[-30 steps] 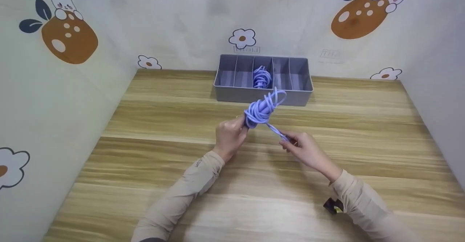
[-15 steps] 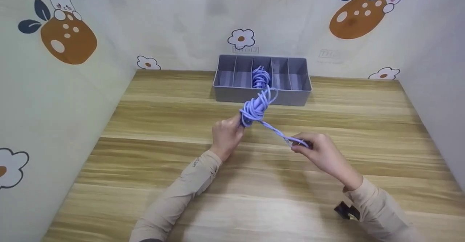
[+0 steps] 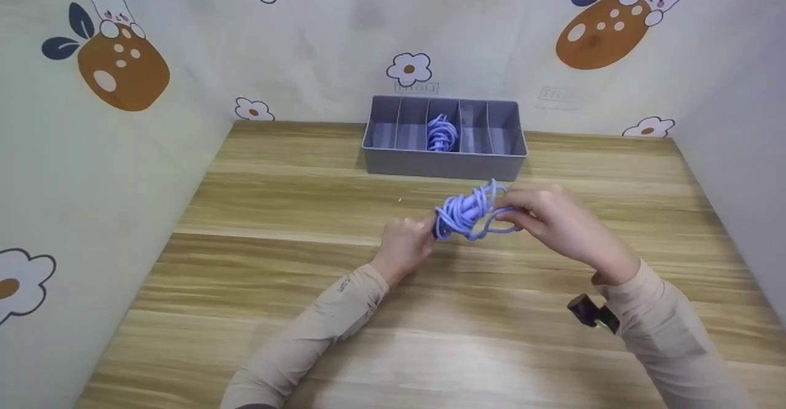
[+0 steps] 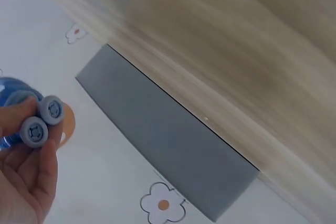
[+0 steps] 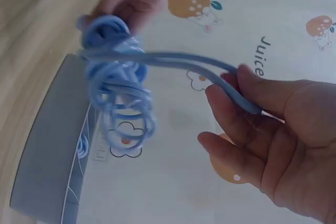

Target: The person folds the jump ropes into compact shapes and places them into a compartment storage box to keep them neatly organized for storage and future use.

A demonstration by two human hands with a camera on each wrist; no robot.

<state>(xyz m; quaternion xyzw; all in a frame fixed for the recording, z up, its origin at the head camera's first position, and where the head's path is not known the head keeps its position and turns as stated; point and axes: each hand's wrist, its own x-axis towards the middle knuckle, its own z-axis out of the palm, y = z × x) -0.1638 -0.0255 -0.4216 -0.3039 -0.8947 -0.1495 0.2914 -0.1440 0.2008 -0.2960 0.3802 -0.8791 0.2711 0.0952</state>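
A blue-violet jump rope, its cord wound in many turns about its handles, is held above the table in front of the box. My left hand grips the handles; two round grey handle ends stick out side by side from its fingers in the left wrist view. My right hand pinches a doubled length of the cord between thumb and fingers, close to the right of the bundle. In the right wrist view that length runs taut from the coils to the fingertips.
A grey divided box stands at the table's back edge, against the patterned wall cloth. Another wound blue-violet rope lies in its middle compartment. A small black device shows by the right sleeve, over the wooden table.
My right hand drew the cord out to the right, then rose toward the bundle's far end with it. The left hand and bundle shifted right and slightly nearer me.
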